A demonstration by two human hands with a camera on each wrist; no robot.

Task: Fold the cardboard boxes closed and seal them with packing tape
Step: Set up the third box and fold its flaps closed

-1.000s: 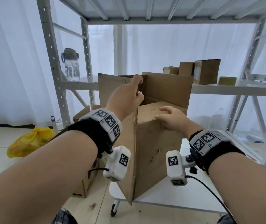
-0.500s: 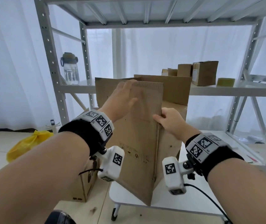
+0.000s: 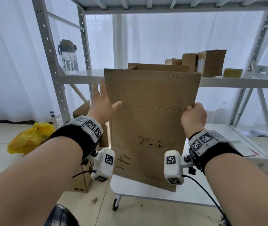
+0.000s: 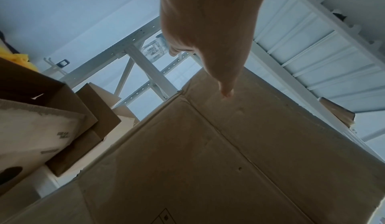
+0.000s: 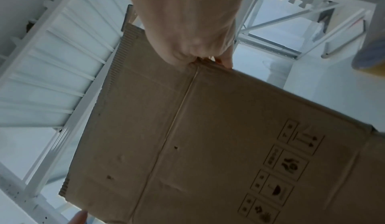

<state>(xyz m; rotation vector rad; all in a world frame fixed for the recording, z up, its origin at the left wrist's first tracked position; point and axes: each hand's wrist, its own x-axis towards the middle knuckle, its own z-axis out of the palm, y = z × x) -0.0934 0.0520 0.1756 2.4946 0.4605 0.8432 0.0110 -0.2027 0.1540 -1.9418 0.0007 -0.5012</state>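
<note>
Standing upright on the small white table (image 3: 146, 193), the cardboard box (image 3: 151, 124) has its top flaps raised and its printed side facing the camera. The left hand (image 3: 100, 105) lies against the box's left edge with fingers straight and spread, thumb resting on the front panel at the flap crease. The right hand (image 3: 193, 115) pinches the right edge at the same crease, fingers curled round the cardboard. A roll of packing tape (image 3: 233, 73) sits on the metal shelf (image 3: 227, 82) behind, beside smaller boxes (image 3: 211, 62).
</note>
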